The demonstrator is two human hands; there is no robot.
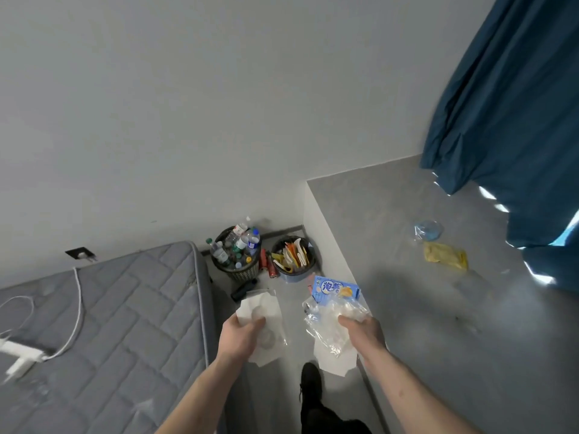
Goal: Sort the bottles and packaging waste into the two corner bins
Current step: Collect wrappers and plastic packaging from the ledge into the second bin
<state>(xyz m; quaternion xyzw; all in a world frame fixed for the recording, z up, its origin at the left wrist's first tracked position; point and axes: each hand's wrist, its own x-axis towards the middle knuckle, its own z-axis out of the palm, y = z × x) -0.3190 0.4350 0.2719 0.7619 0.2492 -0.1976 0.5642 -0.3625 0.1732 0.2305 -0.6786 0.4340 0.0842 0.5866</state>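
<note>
Both hands' fingers pinch crinkly wrappers: left hand point(242, 335) white (papery); right hand point(360, 332) clear plastic.

A narrow strip of floor point(291, 296) runs between the mattress point(125, 308) on the left and the raised counter point(438, 277) on the right, leading to the corner, where the bottle bin point(238, 270) and the packaging bin point(294, 274) stand side by side against the wall. A dark bottle point(242, 290) lies on the floor in front of the bottle bin, red cans point(268, 261) fill the gap between the bins, and the bottle bin is heaped above its rim. On the counter a blue-tinted wrapper point(427, 230) and a yellow packet point(446, 255) lie near the hanging curtain point(517, 120).
</note>
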